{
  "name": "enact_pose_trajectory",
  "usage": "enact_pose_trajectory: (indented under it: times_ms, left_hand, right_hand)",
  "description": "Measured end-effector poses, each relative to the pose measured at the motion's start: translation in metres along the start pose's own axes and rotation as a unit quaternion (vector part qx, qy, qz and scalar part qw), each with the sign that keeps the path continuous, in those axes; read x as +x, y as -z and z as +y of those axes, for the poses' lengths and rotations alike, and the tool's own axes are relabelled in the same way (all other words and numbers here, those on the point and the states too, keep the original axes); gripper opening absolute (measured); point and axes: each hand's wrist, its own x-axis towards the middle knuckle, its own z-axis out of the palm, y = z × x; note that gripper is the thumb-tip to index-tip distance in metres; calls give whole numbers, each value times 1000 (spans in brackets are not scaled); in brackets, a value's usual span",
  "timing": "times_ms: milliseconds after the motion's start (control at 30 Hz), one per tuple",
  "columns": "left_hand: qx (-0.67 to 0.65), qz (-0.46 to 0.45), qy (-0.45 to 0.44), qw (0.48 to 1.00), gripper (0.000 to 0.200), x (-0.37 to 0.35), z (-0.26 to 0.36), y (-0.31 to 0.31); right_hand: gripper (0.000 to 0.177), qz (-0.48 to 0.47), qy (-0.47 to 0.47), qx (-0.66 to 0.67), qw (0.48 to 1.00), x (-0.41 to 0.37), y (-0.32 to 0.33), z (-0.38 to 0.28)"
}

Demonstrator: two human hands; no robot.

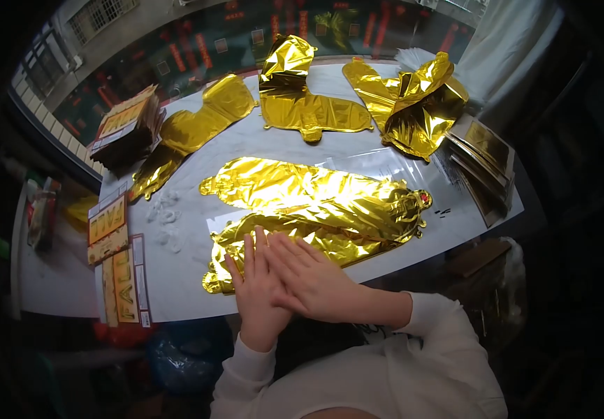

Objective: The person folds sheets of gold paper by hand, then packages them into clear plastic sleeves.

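A large gold foil balloon (281,185) lies flattened and wrinkled across the middle of the table, narrowing toward its right end. My left hand (258,297) rests on its near left part, palm down with fingers stretched out. Partly over the left one lies my right hand (316,279), also flat, its fingers pointing up and left on the foil. Neither hand grips anything that I can see. Beyond the balloon are other flat gold foil balloons: one at the back left (207,115), one at the back middle (312,112) and a crumpled one at the back right (420,105).
A stack of printed packets (127,126) stands at the back left, with more "FALL" packets (121,286) along the left edge. Thin white curled strips (168,223) lie beside them. At the right edge leans a row of packets (483,167), near a clear plastic sheet (379,164).
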Motion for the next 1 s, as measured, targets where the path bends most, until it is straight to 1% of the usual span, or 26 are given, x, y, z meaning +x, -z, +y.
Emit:
enact_pose_trajectory:
  times_ms: [33,100,133,200,233,300,433,500,533,600,633,700,800,833,933,1000]
  left_hand:
    - [8,-5,5,1000,66,0,-1,-1]
    - [2,-3,14,1000,65,1,1,0]
    - [-6,-1,21,1000,65,2,2,1]
    - [-18,-4,25,1000,64,3,4,5]
    - [-30,-6,28,999,63,3,5,6]
    - [-33,-1,29,999,62,4,5,7]
    - [-41,14,27,999,61,2,6,6]
    - [-45,18,25,999,60,2,5,6]
    - [-47,22,24,998,60,2,4,5]
    - [-47,25,23,998,60,1,3,4]
    - [-47,26,23,998,59,2,2,3]
    - [-46,31,25,998,59,1,2,1]
    - [-47,40,27,998,60,1,2,0]
    - [-51,42,29,997,60,1,2,0]
    - [-54,45,29,997,61,2,2,1]
    - [-53,42,26,997,62,2,2,2]
  right_hand:
    - [83,0,1,0,1000,-4,1,3]
    - [90,-34,-63,-53,996,-21,9,13]
    - [90,-35,-62,-53,996,-31,14,18]
    - [92,-19,-128,-137,982,-54,26,31]
    - [92,-19,-127,-138,982,-64,32,36]
    - [92,-7,-195,-165,967,-81,44,44]
    - [89,6,-226,-178,958,-84,61,46]
    - [83,-1,-169,-175,970,-61,68,52]
    - [83,0,-169,-177,970,-49,69,56]
    - [78,-37,-52,-144,988,-22,68,63]
    - [78,-36,-49,-145,988,-9,65,66]
    - [76,-33,47,-55,997,10,54,71]
    - [76,-55,61,-65,994,18,42,70]
    - [75,-68,48,-66,994,17,38,68]
    - [74,-70,46,-102,991,14,33,70]
    - [74,-64,48,-102,992,14,32,71]
